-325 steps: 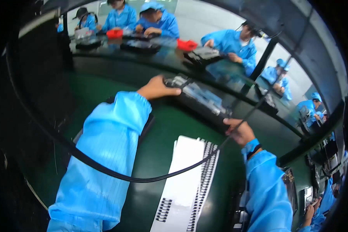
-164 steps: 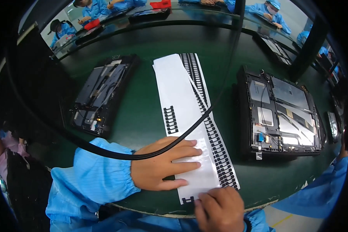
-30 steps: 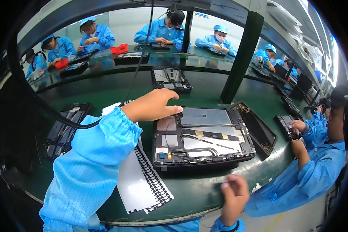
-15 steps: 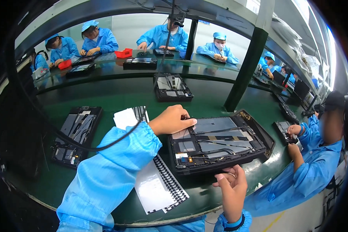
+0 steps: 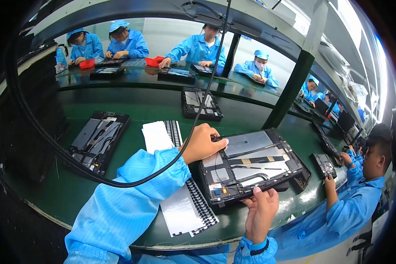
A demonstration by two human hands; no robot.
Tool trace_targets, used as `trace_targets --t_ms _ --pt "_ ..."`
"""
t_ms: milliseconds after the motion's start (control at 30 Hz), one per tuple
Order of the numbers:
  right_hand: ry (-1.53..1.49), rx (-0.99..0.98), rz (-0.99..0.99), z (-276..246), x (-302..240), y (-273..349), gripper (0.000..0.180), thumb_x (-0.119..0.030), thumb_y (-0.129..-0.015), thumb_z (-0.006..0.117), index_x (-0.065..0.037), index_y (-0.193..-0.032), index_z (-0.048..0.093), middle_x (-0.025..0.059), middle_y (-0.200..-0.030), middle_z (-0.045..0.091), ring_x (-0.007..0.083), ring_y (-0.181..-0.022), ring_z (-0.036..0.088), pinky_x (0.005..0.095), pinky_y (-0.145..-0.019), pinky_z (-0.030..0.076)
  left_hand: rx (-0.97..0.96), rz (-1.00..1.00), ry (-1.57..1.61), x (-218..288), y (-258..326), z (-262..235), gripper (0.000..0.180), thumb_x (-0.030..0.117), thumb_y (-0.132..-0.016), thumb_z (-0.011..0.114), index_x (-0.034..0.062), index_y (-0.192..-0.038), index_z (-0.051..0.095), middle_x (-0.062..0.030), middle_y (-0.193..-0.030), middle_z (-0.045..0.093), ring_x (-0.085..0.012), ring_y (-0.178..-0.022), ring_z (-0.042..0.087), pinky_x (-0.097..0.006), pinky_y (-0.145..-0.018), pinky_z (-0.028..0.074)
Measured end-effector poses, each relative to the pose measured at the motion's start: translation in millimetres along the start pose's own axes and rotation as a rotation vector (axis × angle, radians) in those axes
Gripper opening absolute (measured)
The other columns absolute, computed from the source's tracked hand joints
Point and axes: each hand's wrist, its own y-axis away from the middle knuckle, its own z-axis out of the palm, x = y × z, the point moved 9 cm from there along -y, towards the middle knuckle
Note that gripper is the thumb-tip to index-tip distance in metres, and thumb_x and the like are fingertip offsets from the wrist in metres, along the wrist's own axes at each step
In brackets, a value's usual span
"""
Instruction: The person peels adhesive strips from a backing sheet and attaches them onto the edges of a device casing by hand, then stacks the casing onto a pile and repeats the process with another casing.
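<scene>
**Two hands on one opened tablet chassis**

The opened tablet chassis (image 5: 251,165) is tilted near the surface's (image 5: 53,193) front edge, long axis left to right. Its left end is pressed by the left hand (image 5: 202,143), fingers curled; its near edge is gripped by the right hand (image 5: 260,213).

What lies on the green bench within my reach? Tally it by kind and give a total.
Opened black devices: 3 (held one, left one, far one)
White sheets with black strips: 1
Total: 4
</scene>
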Motion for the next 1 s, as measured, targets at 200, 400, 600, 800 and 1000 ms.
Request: trace_targets --t_ms 200,400,600,800,1000 --pt "-0.088 -0.243 0.013 51 -36 27 0.042 0.002 -0.075 0.052 0.004 -0.112 0.031 0.0145 -0.096 0.05 0.018 -0.081 0.054 0.0303 -0.066 0.051 0.096 -0.048 -0.025 21 9 -62 0.035 0.033 -0.066 0.065 -0.0014 -0.073 0.063 -0.0156 -0.069 0.056 -0.0234 -0.06 0.056 -0.03 -0.056 0.044" --pt "-0.111 -0.56 0.16 110 -26 55 0.05 0.0 -0.069 0.056 0.004 -0.114 0.033 0.0146 -0.099 0.051 0.0235 -0.086 0.055 0.0369 -0.073 0.05 0.081 -0.232 0.082 11 47 -120 0.033 0.03 -0.071 0.064 -0.003 -0.072 0.062 -0.0106 -0.064 0.057 -0.013 -0.058 0.054 -0.025 -0.053 0.042" --pt "-0.269 -0.722 0.485 157 2 66 0.038 0.0 -0.073 0.054 0.006 -0.108 0.04 0.0154 -0.098 0.053 0.0219 -0.089 0.055 0.0353 -0.075 0.049 0.14 -0.565 0.175 -18 93 -157 0.02 0.023 -0.074 0.061 0.003 -0.074 0.063 -0.0006 -0.068 0.057 -0.005 -0.061 0.049 -0.019 -0.055 0.038" --pt "-0.263 -0.666 0.488 155 44 50 0.036 -0.001 -0.073 0.054 0.003 -0.106 0.04 0.0136 -0.097 0.054 0.0198 -0.084 0.055 0.031 -0.069 0.048 0.088 -0.392 0.195 -10 93 -141 0.032 0.02 -0.072 0.064 -0.001 -0.095 0.057 -0.0081 -0.084 0.058 -0.0124 -0.079 0.054 -0.026 -0.072 0.043" --pt "-0.146 -0.687 0.534 144 57 54 0.037 -0.002 -0.073 0.054 0.002 -0.107 0.04 0.0116 -0.099 0.052 0.0179 -0.082 0.055 0.03 -0.068 0.047 -0.412 -0.095 0.042 16 100 -89 0.035 0.024 -0.081 0.05 0.0034 -0.109 0.052 -0.0165 -0.113 0.05 -0.0291 -0.107 0.046 -0.037 -0.091 0.033"
